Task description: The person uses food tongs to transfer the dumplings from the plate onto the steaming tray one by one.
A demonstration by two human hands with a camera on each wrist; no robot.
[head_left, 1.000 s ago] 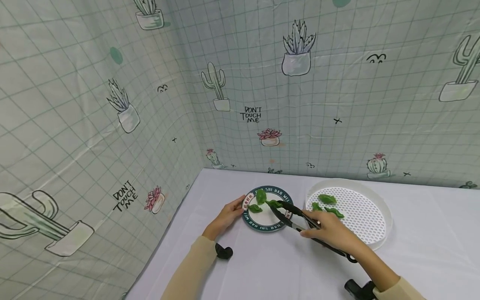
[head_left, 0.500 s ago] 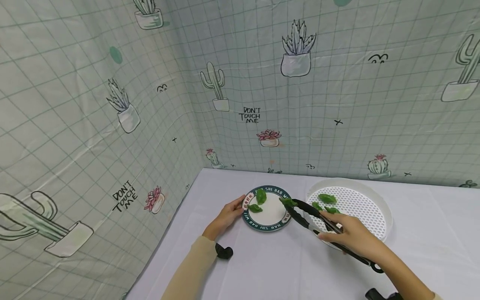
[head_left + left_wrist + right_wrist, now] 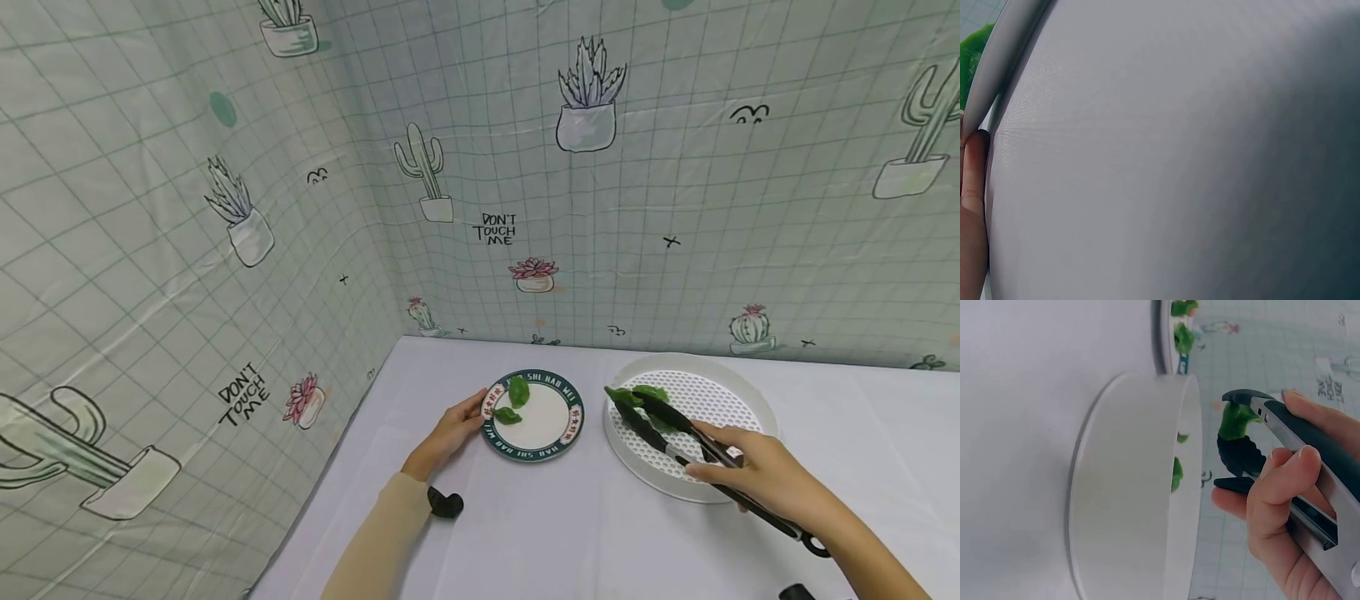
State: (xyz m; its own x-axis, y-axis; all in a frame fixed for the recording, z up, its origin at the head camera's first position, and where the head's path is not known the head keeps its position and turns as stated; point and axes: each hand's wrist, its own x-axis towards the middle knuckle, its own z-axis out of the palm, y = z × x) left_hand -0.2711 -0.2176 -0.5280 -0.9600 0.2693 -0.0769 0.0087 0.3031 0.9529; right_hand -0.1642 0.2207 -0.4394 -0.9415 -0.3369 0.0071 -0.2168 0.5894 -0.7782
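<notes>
My right hand (image 3: 761, 475) holds black tongs (image 3: 678, 457). Between their tips is a green leaf (image 3: 1234, 422), above the left part of a round white tray (image 3: 768, 417) with a perforated base. Other leaves (image 3: 651, 392) lie in that tray, partly hidden behind the tongs. At the left, my left hand (image 3: 450, 427) grips the edge of a small plate (image 3: 531, 456) with a green lettered rim; a finger shows beneath the rim in the left wrist view. On the plate lie two leaves, an upper leaf (image 3: 519, 392) and a lower leaf (image 3: 507, 415).
A white cloth covers the table (image 3: 540, 533). Plate and tray stand side by side with a narrow gap. Behind and to the left hangs a grid-patterned curtain (image 3: 465, 292) printed with cacti. A black wrist device (image 3: 446, 503) sits at the left cuff.
The right hand has carried the leaf in the tongs rightward, from over the plate to over the white tray. The left hand has stayed at the plate's edge.
</notes>
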